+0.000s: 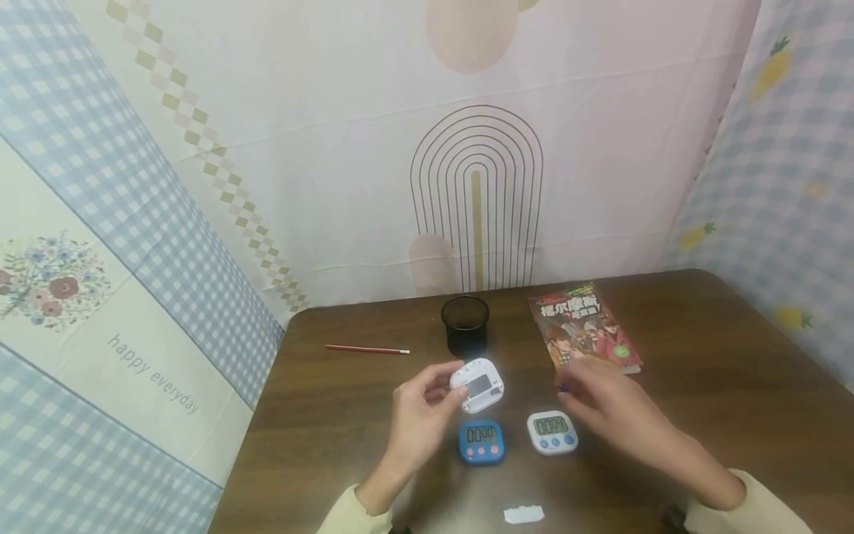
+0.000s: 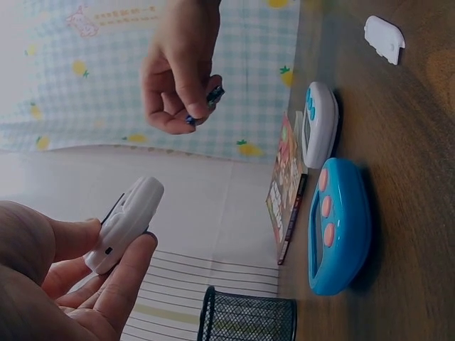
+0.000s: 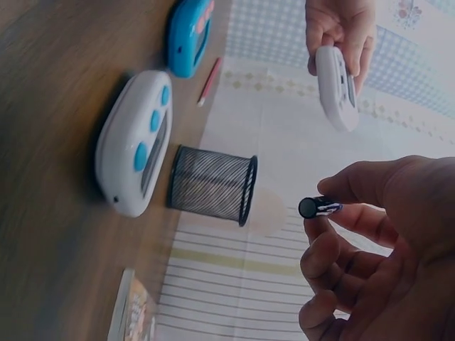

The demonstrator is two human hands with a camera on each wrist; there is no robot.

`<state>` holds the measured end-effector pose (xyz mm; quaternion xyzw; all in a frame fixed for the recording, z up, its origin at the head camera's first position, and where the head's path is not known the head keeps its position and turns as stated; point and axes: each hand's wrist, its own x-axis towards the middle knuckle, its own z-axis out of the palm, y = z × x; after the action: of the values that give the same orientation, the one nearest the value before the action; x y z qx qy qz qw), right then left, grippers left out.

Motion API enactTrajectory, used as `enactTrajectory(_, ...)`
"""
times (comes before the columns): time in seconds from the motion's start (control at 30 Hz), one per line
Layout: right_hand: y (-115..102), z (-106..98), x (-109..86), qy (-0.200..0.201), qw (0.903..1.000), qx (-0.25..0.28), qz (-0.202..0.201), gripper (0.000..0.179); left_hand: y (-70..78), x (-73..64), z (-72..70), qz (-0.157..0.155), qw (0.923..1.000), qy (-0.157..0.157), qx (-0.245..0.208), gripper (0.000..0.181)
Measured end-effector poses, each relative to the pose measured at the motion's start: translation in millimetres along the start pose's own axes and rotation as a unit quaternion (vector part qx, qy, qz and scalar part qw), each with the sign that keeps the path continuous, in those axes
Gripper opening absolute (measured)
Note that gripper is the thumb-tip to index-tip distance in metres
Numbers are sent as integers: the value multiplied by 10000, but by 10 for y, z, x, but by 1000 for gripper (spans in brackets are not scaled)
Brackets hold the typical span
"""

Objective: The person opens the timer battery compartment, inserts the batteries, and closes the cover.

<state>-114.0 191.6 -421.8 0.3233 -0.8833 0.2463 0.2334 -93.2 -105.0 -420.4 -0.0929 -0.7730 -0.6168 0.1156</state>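
Note:
My left hand (image 1: 420,415) holds a white digital timer (image 1: 475,404) above the table, thumb on one face and fingers behind. Its back is turned up toward the head view, with an uncovered battery compartment. Off to the right, my right hand (image 1: 620,408) pinches a small dark battery (image 3: 320,207) between thumb and fingertips, apart from the held timer. Beneath the hands, a blue timer (image 1: 482,452) with pink buttons and a white timer (image 1: 552,445) with blue buttons lie face up. A small white battery cover (image 1: 523,515) lies near the front edge.
Behind the timers stands a black mesh pen cup (image 1: 467,341). A red pencil (image 1: 367,348) lies to its left. At the back right is a book (image 1: 594,334) with a colourful cover, partly behind my right hand. Patterned cloths hang around the brown table (image 1: 300,445).

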Motion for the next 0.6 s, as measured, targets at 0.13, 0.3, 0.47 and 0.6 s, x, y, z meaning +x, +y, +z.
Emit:
enactTrajectory(0.13,-52,21,41,110,9998,154,-67,39,11,-6,5,-38,10000,-24,1,32)
enactTrajectory(0.3,-100,40,90,188,9993,291,-115,39,2,-12,12,-37,10000,-41,-4,32)
enactTrajectory(0.47,-152,55,132,183,9986,496,-73,39,-5,-13,20,-25,10000,-53,-20,32)
enactTrajectory(0.6,-207,63,167,65,9969,771,107,40,-10,-14,23,-30,10000,-44,-23,31)
